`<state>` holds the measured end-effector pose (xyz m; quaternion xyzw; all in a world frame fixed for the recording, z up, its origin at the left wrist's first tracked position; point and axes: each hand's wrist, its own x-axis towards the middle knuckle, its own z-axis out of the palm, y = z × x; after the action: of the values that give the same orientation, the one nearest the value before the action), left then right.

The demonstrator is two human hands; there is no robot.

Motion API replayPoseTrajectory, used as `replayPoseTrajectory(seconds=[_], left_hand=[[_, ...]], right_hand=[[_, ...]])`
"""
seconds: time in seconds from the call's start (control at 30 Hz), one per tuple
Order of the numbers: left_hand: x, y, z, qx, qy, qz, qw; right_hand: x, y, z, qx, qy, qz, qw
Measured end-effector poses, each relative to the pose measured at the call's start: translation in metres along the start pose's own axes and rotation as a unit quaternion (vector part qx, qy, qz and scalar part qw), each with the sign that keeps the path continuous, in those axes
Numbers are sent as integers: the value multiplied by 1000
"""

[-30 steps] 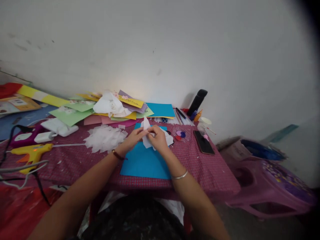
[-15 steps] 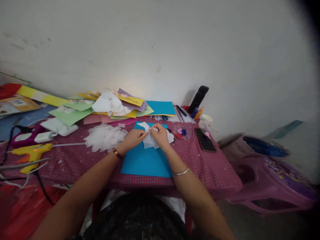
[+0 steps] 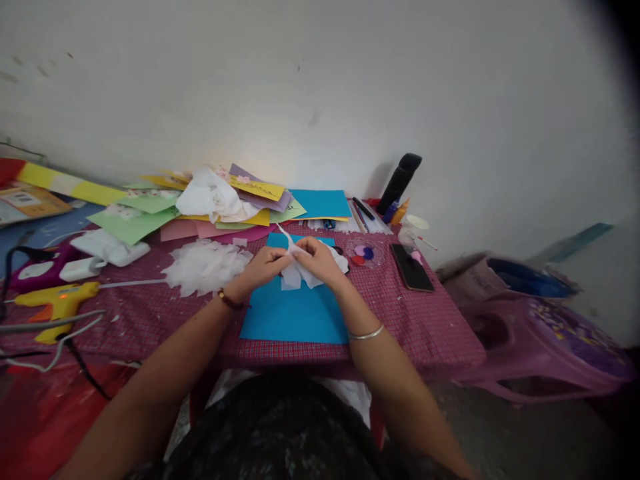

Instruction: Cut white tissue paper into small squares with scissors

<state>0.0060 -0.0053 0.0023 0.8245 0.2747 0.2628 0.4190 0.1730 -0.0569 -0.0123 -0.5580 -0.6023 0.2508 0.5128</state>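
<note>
Both my left hand (image 3: 263,268) and my right hand (image 3: 320,261) pinch a piece of white tissue paper (image 3: 295,275) between thumbs and fingers. A thin twisted tip of the tissue sticks up beyond my fingers, and its looser part fans out below them. Under my hands lies a sheet of blue paper (image 3: 293,317). More white tissue (image 3: 339,257) rests on the sheet's far right part, just beyond my right hand. To the left of my left hand is a heap of white tissue pieces (image 3: 203,267) on the checked tablecloth.
A yellow glue gun (image 3: 59,307) with cables lies at the left. Coloured cards (image 3: 135,223) and crumpled white tissue (image 3: 213,195) are piled at the back. A phone (image 3: 413,268), paint bottles (image 3: 400,212) and a black bottle (image 3: 399,181) stand or lie at the right, near a pink stool (image 3: 520,340).
The tissue's upper end has become a narrow twisted point between my fingers. My hands stay close together over the blue sheet. The view has shifted slightly.
</note>
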Motion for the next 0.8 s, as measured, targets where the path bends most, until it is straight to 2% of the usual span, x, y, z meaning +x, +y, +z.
replayPoseTrajectory(seconds=[0.13, 0.27, 0.53, 0.8], left_hand=[[-4, 6, 2, -1, 3, 68, 998], [-3, 6, 2, 52, 38, 111, 992], [1, 0, 3, 34, 70, 80, 994], [3, -5, 6, -2, 128, 63, 990]], right_hand=[[-1, -4, 0, -25, -17, -7, 1000], [-2, -1, 1, -79, 21, -6, 997], [-2, -2, -4, -178, 54, -13, 982], [-1, 0, -6, -168, 63, -13, 984]])
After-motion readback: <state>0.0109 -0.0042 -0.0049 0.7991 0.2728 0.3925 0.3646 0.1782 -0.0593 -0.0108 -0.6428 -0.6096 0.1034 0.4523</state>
